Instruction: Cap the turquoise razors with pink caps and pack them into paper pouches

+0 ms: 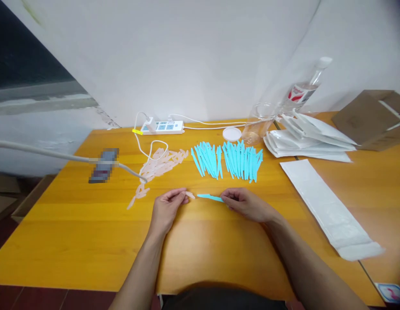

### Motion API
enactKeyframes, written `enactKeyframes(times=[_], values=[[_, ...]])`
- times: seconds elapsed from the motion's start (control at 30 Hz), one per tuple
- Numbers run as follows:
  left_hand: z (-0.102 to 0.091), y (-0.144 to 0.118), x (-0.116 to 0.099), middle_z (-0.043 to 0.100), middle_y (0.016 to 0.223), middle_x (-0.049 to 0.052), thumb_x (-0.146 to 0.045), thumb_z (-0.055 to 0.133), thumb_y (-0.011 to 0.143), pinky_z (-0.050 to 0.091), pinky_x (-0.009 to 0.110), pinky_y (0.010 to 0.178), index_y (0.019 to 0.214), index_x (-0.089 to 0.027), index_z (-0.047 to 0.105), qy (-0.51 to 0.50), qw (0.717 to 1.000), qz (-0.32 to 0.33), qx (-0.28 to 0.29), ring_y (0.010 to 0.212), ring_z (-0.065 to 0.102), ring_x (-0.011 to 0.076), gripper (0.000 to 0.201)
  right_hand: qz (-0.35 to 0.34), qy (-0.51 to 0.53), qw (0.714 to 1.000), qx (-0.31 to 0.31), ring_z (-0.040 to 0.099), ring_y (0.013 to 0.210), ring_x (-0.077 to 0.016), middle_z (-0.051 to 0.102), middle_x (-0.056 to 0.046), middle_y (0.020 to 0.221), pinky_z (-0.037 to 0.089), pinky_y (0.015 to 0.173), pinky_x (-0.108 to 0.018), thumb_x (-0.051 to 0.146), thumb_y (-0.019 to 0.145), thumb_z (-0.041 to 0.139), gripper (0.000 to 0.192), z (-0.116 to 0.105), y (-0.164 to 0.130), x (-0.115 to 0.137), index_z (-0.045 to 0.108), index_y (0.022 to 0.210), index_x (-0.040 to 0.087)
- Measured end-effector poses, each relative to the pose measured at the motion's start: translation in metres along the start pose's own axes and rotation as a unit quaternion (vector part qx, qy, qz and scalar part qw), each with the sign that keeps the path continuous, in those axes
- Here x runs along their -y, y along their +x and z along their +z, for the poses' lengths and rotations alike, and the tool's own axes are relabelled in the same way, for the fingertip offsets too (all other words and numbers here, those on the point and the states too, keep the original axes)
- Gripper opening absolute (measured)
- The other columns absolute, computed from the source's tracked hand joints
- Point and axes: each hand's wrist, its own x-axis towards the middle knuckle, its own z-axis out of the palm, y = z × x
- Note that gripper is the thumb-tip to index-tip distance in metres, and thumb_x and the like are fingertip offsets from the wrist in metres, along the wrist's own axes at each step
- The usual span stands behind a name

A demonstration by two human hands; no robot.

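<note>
My left hand [166, 206] pinches a pale translucent cap piece [190, 195] at its fingertips, low over the wooden table [90, 241]. My right hand [245, 204] holds a turquoise plastic blade [209, 197] by its end, its tip pointing left toward the cap. The two parts are a short gap apart. Behind my hands lie two heaps of turquoise blades [229, 160] and a scatter of pale translucent caps [158, 167].
A long white pouch [325, 206] lies at the right, with a stack of white pouches [308, 137] behind it. A power strip [163, 126], white lid [232, 133], plastic cup [260, 122], water bottle [300, 92], cardboard box [374, 118] and phone [103, 165] stand around.
</note>
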Motion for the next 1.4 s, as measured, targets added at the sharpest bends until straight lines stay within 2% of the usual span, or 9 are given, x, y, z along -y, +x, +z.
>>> enactKeyframes(times=[0.13,0.23,0.37,0.43,0.7,0.9,1.0,1.2,1.4], values=[[0.0,-0.001,0.002,0.08,0.084,0.007,-0.042,0.081,0.074,0.059,0.028,0.077,0.099,-0.014,0.078,0.032,0.999,0.018,-0.007,0.073,0.074,0.0166,0.037,0.0,-0.002,1.0,0.0,0.035,0.06,-0.0096,0.045,0.004,0.07,0.027,0.054,-0.025,0.063,0.093,0.05,0.047,0.0,0.0,-0.001,0.058,0.084,0.017],[0.002,-0.003,0.003,0.079,0.086,0.006,-0.039,0.072,0.083,0.059,0.029,0.072,0.1,-0.016,0.078,0.105,0.991,0.085,0.002,0.071,0.072,0.0165,0.029,0.005,0.003,1.0,-0.006,0.034,0.06,-0.0095,0.046,0.004,0.069,0.027,0.054,-0.025,0.064,0.092,0.052,0.047,0.0,0.0,-0.002,0.059,0.085,0.017],[0.005,-0.009,0.001,0.076,0.097,0.007,-0.026,0.061,0.091,0.056,0.03,0.075,0.1,-0.021,0.078,0.292,0.919,0.262,0.037,0.083,0.07,0.0184,0.02,0.007,0.022,1.0,-0.009,0.033,0.058,-0.0093,0.045,0.004,0.068,0.025,0.053,-0.025,0.064,0.092,0.052,0.047,-0.001,0.001,-0.004,0.059,0.087,0.018],[0.005,-0.012,-0.001,0.075,0.099,0.008,-0.02,0.058,0.092,0.056,0.031,0.08,0.105,-0.022,0.076,0.349,0.883,0.308,0.066,0.089,0.069,0.0191,0.023,0.003,0.025,1.0,-0.009,0.033,0.059,-0.0092,0.044,0.005,0.069,0.025,0.053,-0.025,0.062,0.093,0.052,0.046,-0.002,0.001,-0.006,0.059,0.086,0.018],[-0.003,-0.015,-0.001,0.071,0.098,0.009,-0.019,0.056,0.095,0.055,0.031,0.081,0.106,-0.022,0.076,0.442,0.802,0.378,0.136,0.09,0.067,0.0191,0.023,0.026,0.002,1.0,0.008,0.029,0.054,-0.0084,0.041,0.006,0.065,0.023,0.049,-0.024,0.065,0.09,0.053,0.047,-0.017,-0.006,-0.008,0.056,0.083,0.019],[0.004,-0.016,-0.004,0.069,0.107,0.009,-0.026,0.056,0.098,0.052,0.033,0.086,0.114,-0.025,0.073,0.484,0.765,0.388,0.171,0.097,0.065,0.0208,0.024,0.027,-0.006,1.0,0.009,0.028,0.053,-0.0081,0.039,0.007,0.063,0.021,0.048,-0.023,0.065,0.09,0.054,0.047,-0.025,-0.01,-0.007,0.052,0.078,0.02],[0.009,-0.015,-0.005,0.07,0.103,0.009,-0.024,0.049,0.101,0.051,0.034,0.087,0.106,-0.022,0.072,0.477,0.771,0.386,0.17,0.095,0.066,0.0209,0.023,0.031,-0.001,0.999,0.01,0.028,0.053,-0.0079,0.039,0.007,0.063,0.021,0.048,-0.023,0.066,0.089,0.054,0.047,-0.025,-0.009,-0.007,0.053,0.078,0.02],[-0.001,-0.015,-0.019,0.069,0.08,0.003,-0.034,0.046,0.101,0.045,0.025,0.064,0.095,-0.02,0.066,0.414,0.863,0.236,0.169,0.069,0.061,0.016,0.026,0.032,0.003,0.999,0.011,0.027,0.053,-0.0082,0.038,0.007,0.063,0.02,0.048,-0.023,0.068,0.088,0.055,0.049,-0.025,-0.01,-0.008,0.057,0.083,0.019],[-0.004,-0.012,-0.03,0.065,0.07,-0.002,-0.033,0.049,0.096,0.035,0.023,0.057,0.08,-0.019,0.064,0.424,0.864,0.174,0.21,0.061,0.055,0.0135,0.026,0.022,-0.007,1.0,0.01,0.027,0.056,-0.0088,0.038,0.006,0.065,0.021,0.049,-0.023,0.065,0.091,0.053,0.046,-0.024,-0.01,-0.011,0.06,0.086,0.019]])
